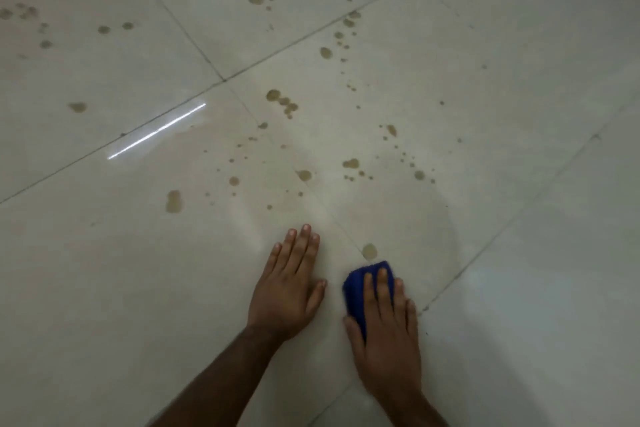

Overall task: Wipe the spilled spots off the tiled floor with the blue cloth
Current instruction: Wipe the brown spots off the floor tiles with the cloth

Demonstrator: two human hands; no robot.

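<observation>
Wiping barely begun. Right hand [388, 322] presses flat fingers on the bunched blue cloth [363, 284], lower centre, just below the nearest spot [369, 251]; left hand [287, 288] lies released on the tiled floor [104, 288]. Brown spilled spots [282, 101] fill the upper frame. No writing visible.

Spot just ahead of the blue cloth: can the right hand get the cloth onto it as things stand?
Probably yes. The spot lies just beyond the cloth under the right hand, with only bare tile between them. The left hand rests flat off to the side, out of the way.
</observation>
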